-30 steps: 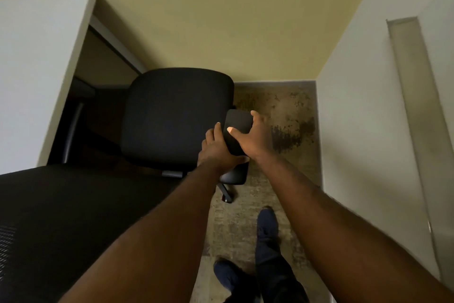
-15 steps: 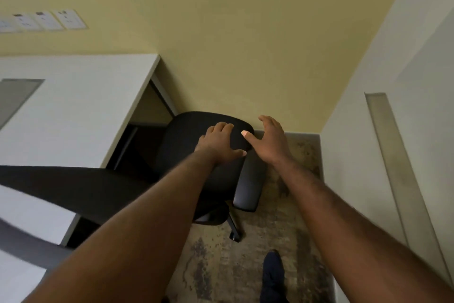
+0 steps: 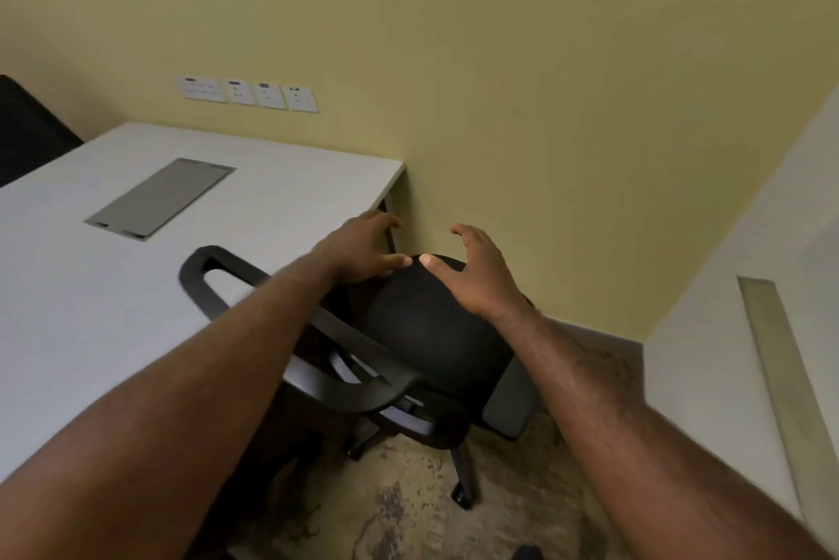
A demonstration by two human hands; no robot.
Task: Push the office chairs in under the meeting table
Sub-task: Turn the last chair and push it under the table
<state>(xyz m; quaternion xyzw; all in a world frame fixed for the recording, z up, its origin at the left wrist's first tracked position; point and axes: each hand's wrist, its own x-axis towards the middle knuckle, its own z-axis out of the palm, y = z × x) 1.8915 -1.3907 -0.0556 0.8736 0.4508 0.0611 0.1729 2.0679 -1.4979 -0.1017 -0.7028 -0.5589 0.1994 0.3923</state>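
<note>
While both arms are stretched forward, the black fabric-backed office chair (image 3: 436,332) is seen at 6 o'clock of the white rectangular meeting table's (image 3: 136,287) corner; the left hand (image 3: 363,248) and right hand (image 3: 472,273) are held open-fingered above its backrest, nothing gripped.

A black fabric-backed office chair (image 3: 426,332) stands at the near right corner of the white tabletop (image 3: 91,287). The left hand (image 3: 363,248) and the right hand (image 3: 467,271), fingers spread, hover at its top edge. Four white wall sockets (image 3: 247,94) sit far left.
</note>
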